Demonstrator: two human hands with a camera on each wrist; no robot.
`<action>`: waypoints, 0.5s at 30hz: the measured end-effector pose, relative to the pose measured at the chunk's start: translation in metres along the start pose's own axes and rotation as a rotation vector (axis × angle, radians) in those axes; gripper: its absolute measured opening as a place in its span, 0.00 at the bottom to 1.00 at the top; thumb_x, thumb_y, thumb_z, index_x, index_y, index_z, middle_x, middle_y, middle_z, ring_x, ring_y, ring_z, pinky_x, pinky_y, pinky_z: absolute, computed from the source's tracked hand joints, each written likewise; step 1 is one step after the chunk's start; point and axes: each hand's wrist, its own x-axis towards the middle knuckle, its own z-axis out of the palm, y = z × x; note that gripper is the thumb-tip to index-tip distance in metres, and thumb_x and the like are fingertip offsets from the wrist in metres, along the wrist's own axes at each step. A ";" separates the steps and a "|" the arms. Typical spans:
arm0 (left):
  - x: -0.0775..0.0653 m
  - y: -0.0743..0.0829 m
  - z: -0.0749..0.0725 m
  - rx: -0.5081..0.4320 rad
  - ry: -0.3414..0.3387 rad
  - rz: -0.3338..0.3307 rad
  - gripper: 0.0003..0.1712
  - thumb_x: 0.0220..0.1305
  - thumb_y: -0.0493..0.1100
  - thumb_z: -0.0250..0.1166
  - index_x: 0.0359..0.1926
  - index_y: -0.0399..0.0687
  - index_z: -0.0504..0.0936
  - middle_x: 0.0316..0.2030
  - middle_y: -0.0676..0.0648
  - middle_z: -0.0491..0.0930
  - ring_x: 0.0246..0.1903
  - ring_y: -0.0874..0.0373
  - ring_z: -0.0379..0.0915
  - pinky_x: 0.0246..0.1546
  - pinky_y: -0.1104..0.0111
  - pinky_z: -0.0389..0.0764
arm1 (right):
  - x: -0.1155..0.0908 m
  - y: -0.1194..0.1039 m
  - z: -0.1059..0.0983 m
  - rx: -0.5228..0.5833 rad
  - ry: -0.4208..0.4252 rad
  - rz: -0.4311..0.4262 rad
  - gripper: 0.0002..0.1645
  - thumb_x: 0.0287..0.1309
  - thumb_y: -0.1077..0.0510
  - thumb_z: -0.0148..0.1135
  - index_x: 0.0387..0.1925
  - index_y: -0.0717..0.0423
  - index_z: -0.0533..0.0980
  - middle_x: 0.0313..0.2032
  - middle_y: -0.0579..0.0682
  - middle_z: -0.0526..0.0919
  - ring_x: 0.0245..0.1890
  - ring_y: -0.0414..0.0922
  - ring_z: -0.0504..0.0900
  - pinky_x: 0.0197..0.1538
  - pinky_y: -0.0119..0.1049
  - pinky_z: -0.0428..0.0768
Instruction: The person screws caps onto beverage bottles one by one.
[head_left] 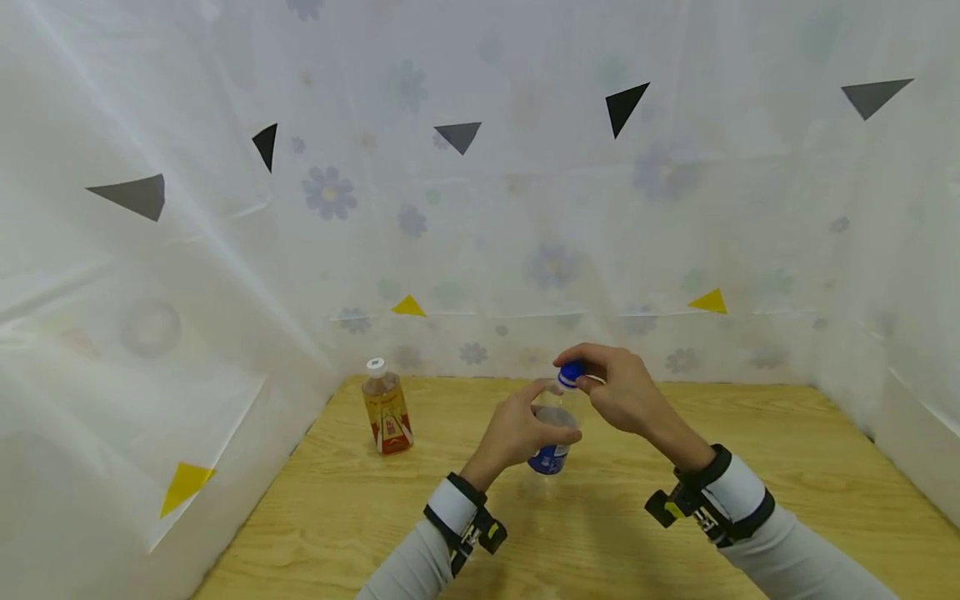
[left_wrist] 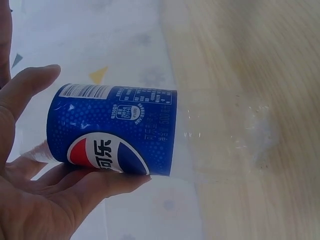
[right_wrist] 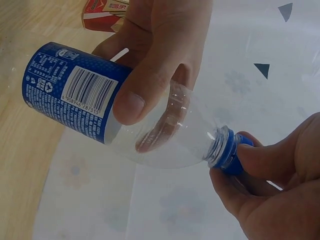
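A clear plastic bottle (head_left: 550, 458) with a blue Pepsi-style label (left_wrist: 112, 129) is in front of me, with no drink visible inside. My left hand (head_left: 513, 429) grips it around the body, thumb and fingers on opposite sides near the label's upper edge. Up at the neck, my right hand (head_left: 622, 390) pinches the blue cap (head_left: 571, 373) between thumb and fingers. In the right wrist view the cap (right_wrist: 237, 156) sits at the mouth, tilted a little, with screw threads showing below it.
A second bottle (head_left: 388, 417) with a white cap and a yellow-red label stands at the left on the wooden table (head_left: 315, 517). Behind and beside the table hang pale flower-print sheets (head_left: 510, 208) with black, grey and yellow triangles.
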 end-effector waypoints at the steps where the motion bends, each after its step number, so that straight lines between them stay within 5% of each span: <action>1: 0.000 0.000 0.000 0.000 0.000 0.002 0.36 0.53 0.58 0.78 0.62 0.64 0.77 0.56 0.41 0.81 0.51 0.46 0.83 0.37 0.57 0.85 | 0.000 0.000 0.000 0.002 -0.001 -0.001 0.23 0.64 0.74 0.51 0.54 0.57 0.81 0.54 0.60 0.84 0.57 0.60 0.83 0.52 0.53 0.83; 11: 0.001 -0.004 -0.001 -0.001 -0.001 0.021 0.35 0.53 0.57 0.78 0.62 0.66 0.76 0.57 0.41 0.81 0.53 0.46 0.82 0.38 0.57 0.85 | 0.000 -0.002 0.001 0.015 0.004 -0.025 0.23 0.63 0.76 0.52 0.53 0.59 0.82 0.53 0.60 0.85 0.56 0.59 0.83 0.53 0.52 0.83; 15: 0.000 -0.003 -0.001 -0.001 -0.001 0.014 0.35 0.53 0.58 0.78 0.61 0.68 0.76 0.57 0.42 0.81 0.52 0.47 0.82 0.38 0.58 0.85 | 0.001 -0.002 0.000 0.010 -0.003 -0.026 0.24 0.63 0.76 0.52 0.53 0.58 0.82 0.53 0.60 0.85 0.55 0.59 0.84 0.45 0.45 0.83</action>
